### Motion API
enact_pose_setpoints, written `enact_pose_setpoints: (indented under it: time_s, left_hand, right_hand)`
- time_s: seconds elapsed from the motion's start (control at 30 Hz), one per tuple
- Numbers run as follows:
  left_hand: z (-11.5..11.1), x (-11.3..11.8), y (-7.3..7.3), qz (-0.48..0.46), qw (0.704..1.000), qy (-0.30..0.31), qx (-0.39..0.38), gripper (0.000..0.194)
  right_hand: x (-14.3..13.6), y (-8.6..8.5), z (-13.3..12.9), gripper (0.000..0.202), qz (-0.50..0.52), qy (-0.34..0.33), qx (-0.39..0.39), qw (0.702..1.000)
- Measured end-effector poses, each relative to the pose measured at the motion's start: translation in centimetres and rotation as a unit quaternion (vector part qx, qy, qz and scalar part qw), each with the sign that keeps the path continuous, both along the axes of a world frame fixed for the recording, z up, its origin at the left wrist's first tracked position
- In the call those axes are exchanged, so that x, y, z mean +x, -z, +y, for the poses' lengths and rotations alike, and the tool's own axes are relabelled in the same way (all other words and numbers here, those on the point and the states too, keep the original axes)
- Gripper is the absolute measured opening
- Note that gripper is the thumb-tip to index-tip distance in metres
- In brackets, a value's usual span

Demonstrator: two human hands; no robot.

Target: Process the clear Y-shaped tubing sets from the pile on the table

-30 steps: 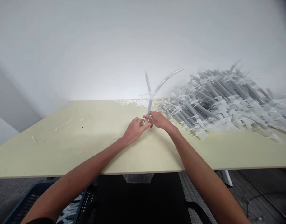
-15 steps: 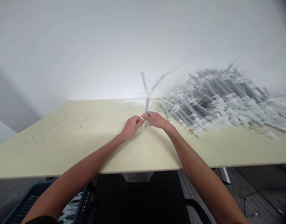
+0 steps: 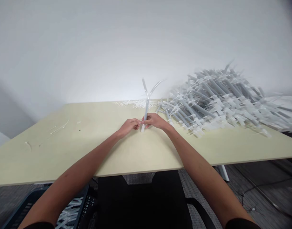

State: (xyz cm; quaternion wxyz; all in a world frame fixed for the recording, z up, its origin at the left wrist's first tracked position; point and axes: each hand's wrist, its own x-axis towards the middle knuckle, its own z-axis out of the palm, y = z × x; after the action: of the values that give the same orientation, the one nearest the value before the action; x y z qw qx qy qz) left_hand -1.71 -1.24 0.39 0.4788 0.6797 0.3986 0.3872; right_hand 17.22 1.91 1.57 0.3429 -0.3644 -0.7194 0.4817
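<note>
A Y-shaped clear tube assembly [image 3: 147, 105] stands almost upright over the middle of the table, its two thin branches pointing up and its white lower end near the tabletop. My right hand [image 3: 154, 121] is closed around its lower stem from the right. From the left, my left hand [image 3: 129, 126] pinches at the same spot, fingertips meeting the right hand's; whatever small thing lies between them is too small to make out. Thin white tie ends stick out at the fork.
A large heap of similar tube assemblies [image 3: 212, 98] covers the table's right side. White cable ties [image 3: 136, 103] lie scattered along the back, with a few loose ties [image 3: 61, 128] at left. Below the left front edge stands a dark basket [image 3: 24, 203] holding more pieces.
The view has shifted slightly. The tube's branches look shorter and lean less to the right. Left fingers have gone from curled to a more stretched pinch at the stem; the right hand keeps its hold.
</note>
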Motion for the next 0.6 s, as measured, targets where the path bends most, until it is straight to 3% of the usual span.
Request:
enact_pose_setpoints:
  time_s: [0.23,0.6]
  left_hand:
    - [0.29,-0.67,0.12,0.035,0.999,-0.006,0.008,0.032]
    - [0.58,-0.87,0.19,0.011,0.999,-0.009,-0.031,0.033]
  right_hand:
    - [0.02,0.52,0.22,0.029,-0.040,0.021,0.048,0.998]
    - [0.12,0.21,0.08,0.021,-0.061,0.009,0.050,0.997]
